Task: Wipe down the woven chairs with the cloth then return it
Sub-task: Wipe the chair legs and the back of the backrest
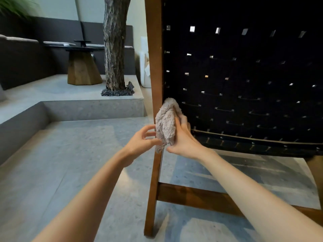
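Note:
A woven chair [244, 75] with black straps and a brown wooden frame [154, 58] fills the right side, seen from behind. A bunched beige terry cloth [166, 124] lies against the frame's left upright, low on the backrest. My right hand [183, 138] grips the cloth from the right, thumb underneath. My left hand [141, 138] is just left of the cloth, fingers loosely curled, fingertips touching its lower edge near the upright.
Grey stone floor lies below, with a raised step [90, 109] to the left. On the step stand a tree trunk [115, 46] and a small table with a wooden base [83, 69]. A dark bench [26, 55] runs along the back wall.

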A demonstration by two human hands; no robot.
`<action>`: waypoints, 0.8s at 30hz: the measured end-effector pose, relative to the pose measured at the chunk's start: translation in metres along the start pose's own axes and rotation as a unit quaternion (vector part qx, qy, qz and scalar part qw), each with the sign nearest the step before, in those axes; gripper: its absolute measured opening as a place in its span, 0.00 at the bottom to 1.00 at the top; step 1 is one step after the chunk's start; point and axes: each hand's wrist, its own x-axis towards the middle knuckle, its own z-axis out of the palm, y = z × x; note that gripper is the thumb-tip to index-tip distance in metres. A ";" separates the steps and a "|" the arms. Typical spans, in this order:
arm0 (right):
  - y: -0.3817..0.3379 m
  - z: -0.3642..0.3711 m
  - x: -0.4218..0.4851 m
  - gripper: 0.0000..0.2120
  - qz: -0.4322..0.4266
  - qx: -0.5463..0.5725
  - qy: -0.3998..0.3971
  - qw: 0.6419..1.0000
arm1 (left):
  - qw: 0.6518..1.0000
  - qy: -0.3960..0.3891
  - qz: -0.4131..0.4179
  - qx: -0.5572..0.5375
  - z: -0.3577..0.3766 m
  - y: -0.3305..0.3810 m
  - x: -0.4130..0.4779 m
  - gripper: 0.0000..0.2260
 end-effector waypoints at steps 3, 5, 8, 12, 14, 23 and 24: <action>0.000 -0.019 -0.007 0.62 -0.028 -0.034 -0.081 0.996 | 1.000 -0.020 0.016 0.005 -0.001 0.006 -0.005 0.21; -0.002 -0.030 -0.010 0.62 -0.038 -0.021 -0.101 0.994 | 0.998 0.018 0.051 0.018 0.000 0.011 -0.008 0.13; -0.006 -0.038 -0.014 0.53 -0.049 0.009 -0.041 0.998 | 0.991 0.073 0.107 0.034 -0.007 0.025 -0.011 0.07; -0.016 -0.034 -0.014 0.39 -0.105 -0.035 0.119 0.987 | 0.953 0.223 0.172 0.108 -0.021 0.045 -0.014 0.04; -0.020 -0.031 -0.011 0.35 -0.118 -0.078 0.180 0.974 | 0.901 0.343 0.162 0.211 -0.026 0.048 -0.016 0.04; -0.011 0.004 0.003 0.44 0.020 -0.100 0.076 0.992 | 0.957 0.284 0.025 0.059 -0.001 0.039 0.002 0.11; -0.007 0.005 0.005 0.42 0.032 -0.086 0.062 0.994 | 0.971 0.237 0.013 -0.007 0.003 0.040 0.004 0.14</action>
